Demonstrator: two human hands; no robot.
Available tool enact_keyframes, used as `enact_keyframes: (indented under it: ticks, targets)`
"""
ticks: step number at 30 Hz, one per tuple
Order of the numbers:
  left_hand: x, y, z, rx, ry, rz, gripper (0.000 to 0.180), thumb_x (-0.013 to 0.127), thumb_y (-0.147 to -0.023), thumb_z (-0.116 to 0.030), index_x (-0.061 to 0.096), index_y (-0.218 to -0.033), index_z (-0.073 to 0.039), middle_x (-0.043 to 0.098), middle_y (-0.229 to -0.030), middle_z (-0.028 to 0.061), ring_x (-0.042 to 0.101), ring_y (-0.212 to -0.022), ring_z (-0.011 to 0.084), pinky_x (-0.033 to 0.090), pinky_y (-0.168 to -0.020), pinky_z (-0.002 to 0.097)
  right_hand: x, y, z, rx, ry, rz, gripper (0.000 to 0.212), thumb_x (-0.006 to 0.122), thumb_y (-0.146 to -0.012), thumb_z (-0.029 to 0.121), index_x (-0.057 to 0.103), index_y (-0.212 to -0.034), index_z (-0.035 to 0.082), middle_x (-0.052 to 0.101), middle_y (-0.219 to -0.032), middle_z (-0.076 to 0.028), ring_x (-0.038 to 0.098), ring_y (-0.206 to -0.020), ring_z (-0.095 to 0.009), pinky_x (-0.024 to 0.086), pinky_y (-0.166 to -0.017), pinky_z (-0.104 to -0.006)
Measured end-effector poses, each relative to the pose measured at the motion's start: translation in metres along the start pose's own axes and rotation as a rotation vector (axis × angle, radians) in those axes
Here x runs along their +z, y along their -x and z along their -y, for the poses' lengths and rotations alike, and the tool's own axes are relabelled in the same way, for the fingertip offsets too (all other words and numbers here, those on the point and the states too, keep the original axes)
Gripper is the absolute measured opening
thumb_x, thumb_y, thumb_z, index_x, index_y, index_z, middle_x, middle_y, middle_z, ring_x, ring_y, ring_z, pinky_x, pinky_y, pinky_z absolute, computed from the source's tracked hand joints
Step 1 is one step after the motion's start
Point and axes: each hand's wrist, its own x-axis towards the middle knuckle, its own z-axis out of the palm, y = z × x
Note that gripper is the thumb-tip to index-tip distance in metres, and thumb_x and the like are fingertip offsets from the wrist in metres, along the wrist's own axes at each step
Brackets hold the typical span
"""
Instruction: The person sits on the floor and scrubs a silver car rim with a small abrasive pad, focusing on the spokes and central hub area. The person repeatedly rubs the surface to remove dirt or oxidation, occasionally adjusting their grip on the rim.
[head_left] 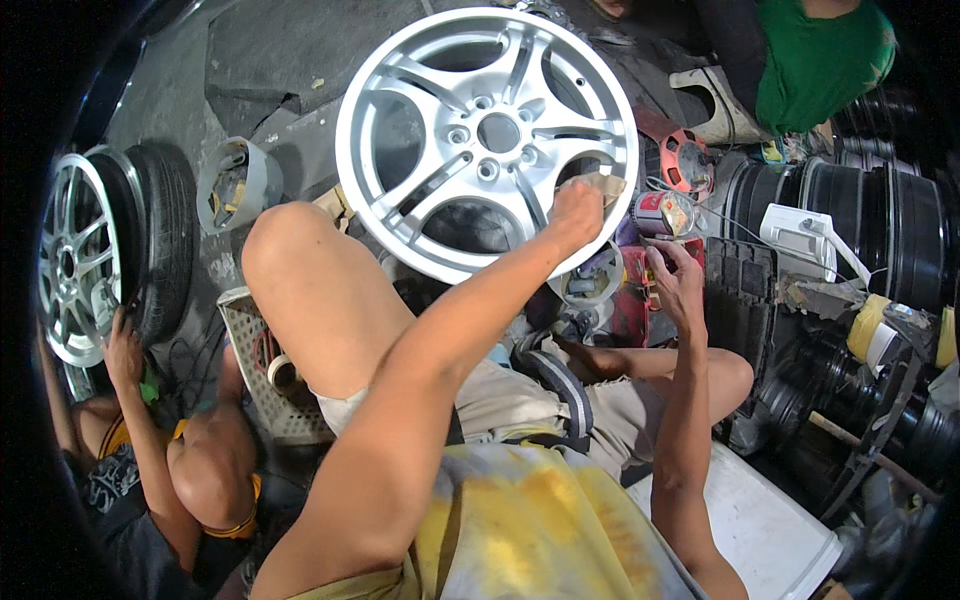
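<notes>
A silver alloy wheel rim (450,150) lies in front of me, its face with the spokes and bolt holes turned up. My left hand (580,215) is closed around a tan piece of sandpaper (608,188), pressed to the rim's right side near the outer lip. My right hand (682,282) is raised to the right of the rim, fingers bent and apart, with nothing visible in it. Just beyond its fingertips stands an open can (662,214) with a red and white label. A small tub (592,277) sits between the hand and the rim, partly covered.
At left, a co-worker's hand (122,350) touches another silver wheel (75,260), with a tire (165,240) beside it. A white bucket (240,185) and a perforated crate (290,410) are nearer. Stacked dark rims (850,220) line the right. A person in green (820,70) is beyond.
</notes>
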Motion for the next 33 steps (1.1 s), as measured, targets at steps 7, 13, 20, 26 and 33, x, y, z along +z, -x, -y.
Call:
enact_keyframes:
  ticks: [7,13,20,26,33]
  targets:
    - [-0.104,0.042,-0.041,0.231,-0.404,0.812,0.037,0.069,-0.075,-0.021,0.073,-0.104,0.001,0.072,-0.106,0.0223,0.070,-0.099,0.0361,0.056,-0.085,0.0445,0.007,-0.008,0.006,-0.078,-0.002,-0.027,0.023,0.064,-0.094,0.016,0.071,-0.109,0.000,0.069,-0.094,-0.014,0.065,-0.083,-0.022,0.050,-0.079,-0.0318]
    - [-0.227,0.034,-0.029,0.087,-0.423,0.647,0.050,0.061,-0.091,-0.042,0.072,-0.109,0.004,0.070,-0.111,0.0248,0.071,-0.099,0.0346,0.055,-0.087,0.0450,0.037,-0.040,0.026,-0.319,0.222,-0.006,0.020,0.063,-0.090,0.011,0.072,-0.106,0.002,0.065,-0.091,-0.013,0.065,-0.082,-0.027,0.049,-0.076,-0.0392]
    - [-0.345,0.033,-0.015,-0.146,-0.400,0.096,0.047,0.058,-0.087,-0.037,0.071,-0.102,0.005,0.071,-0.098,0.0280,0.070,-0.090,0.0402,0.054,-0.080,0.0477,0.088,-0.107,0.016,-0.536,0.998,0.062,0.018,0.057,-0.091,0.018,0.071,-0.096,0.007,0.064,-0.098,-0.010,0.063,-0.097,-0.026,0.042,-0.081,-0.0440]
    - [-0.375,0.035,0.020,-0.226,-0.396,0.094,0.052,0.056,-0.088,-0.042,0.071,-0.095,0.007,0.069,-0.098,0.0305,0.069,-0.094,0.0409,0.053,-0.083,0.0481,0.102,-0.116,0.027,-0.466,1.153,0.091,0.018,0.055,-0.090,0.016,0.072,-0.093,0.012,0.063,-0.104,-0.007,0.062,-0.096,-0.023,0.040,-0.084,-0.0434]
    - [-0.372,0.023,0.029,-0.190,-0.396,0.082,0.055,0.056,-0.088,-0.045,0.071,-0.096,0.007,0.069,-0.099,0.0298,0.069,-0.096,0.0414,0.052,-0.085,0.0482,0.106,-0.092,0.023,-0.470,1.076,-0.040,0.022,0.053,-0.090,0.013,0.068,-0.105,0.010,0.064,-0.104,-0.007,0.061,-0.094,-0.024,0.037,-0.084,-0.0442]
